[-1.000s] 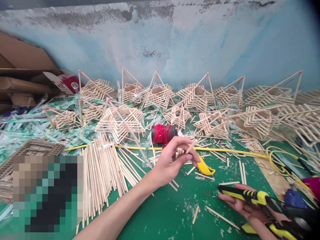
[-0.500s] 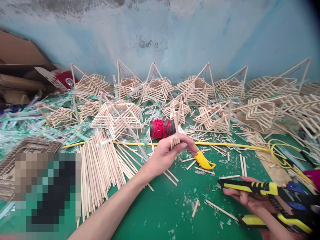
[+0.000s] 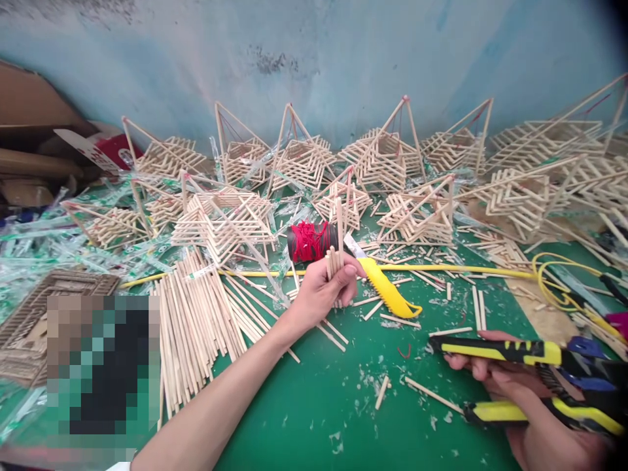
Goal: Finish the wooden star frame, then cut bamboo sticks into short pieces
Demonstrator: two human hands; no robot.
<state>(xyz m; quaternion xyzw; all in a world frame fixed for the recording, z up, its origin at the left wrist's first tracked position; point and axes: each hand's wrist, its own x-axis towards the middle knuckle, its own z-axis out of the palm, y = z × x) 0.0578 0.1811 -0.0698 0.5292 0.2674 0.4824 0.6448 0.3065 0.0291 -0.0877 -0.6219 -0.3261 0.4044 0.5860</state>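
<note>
My left hand [image 3: 324, 288] is closed around a small bundle of pale wooden sticks [image 3: 336, 261] held upright, one standing taller than the others. Just behind it lie a spool of red string [image 3: 311, 241] and a yellow-handled knife [image 3: 390, 288]. At the lower right, my right hand [image 3: 520, 386] grips a black-and-yellow two-handled tool [image 3: 500, 350] with a coil spring between its spread handles. The tool's working end is dark and unclear near the right edge, so its exact kind does not show.
A pile of long sticks [image 3: 191, 333] lies left of my forearm on the green table [image 3: 294, 418]. Several stick frames [image 3: 299, 163] stand along the blue wall. A yellow cable [image 3: 441, 267] crosses behind my hands. Plastic wrappers [image 3: 44, 242] and a woven stick tray [image 3: 73, 288] are at left.
My left hand has turned so its sticks stand upright, and more of the knife shows beside it. My right hand keeps hold of the two-handled tool. The view has shifted slightly.
</note>
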